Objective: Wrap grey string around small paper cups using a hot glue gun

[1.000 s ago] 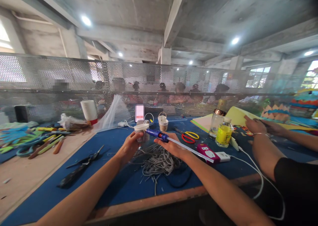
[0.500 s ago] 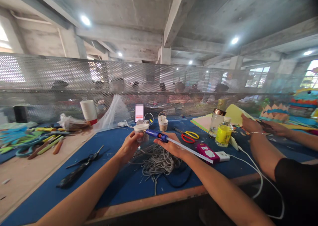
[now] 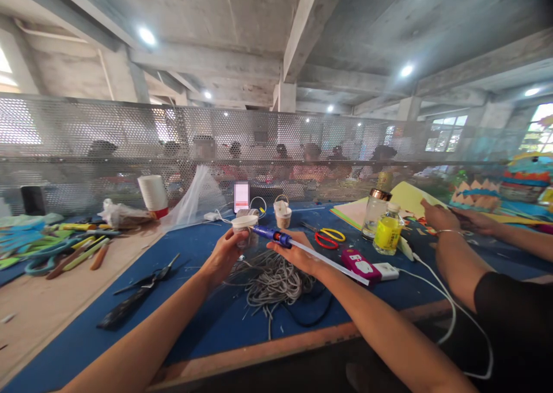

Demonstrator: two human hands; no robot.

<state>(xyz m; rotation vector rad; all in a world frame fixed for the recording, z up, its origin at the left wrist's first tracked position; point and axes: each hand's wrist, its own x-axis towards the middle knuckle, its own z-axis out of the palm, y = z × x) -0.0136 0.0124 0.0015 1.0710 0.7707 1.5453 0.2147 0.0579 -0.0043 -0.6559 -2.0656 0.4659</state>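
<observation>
My left hand is closed around the side of a small white paper cup, held above the blue table mat. In my right hand is a blue glue gun, with a long white glue stick jutting from its back toward the lower right. The gun's nozzle points left and meets the cup near its rim; whether they touch I cannot tell. Beneath both hands lies a tangled heap of grey cord. A second small cup with a looped handle stands just beyond the gun.
Scissors with red and yellow handles, a purple box, a yellow bottle and a glass jar lie to the right. Black pliers and stacked paper cups are on the left. A co-worker's hands handle paper at right.
My hands keep the cup and glue gun in nearly the same position. The whole view has shifted very slightly.
</observation>
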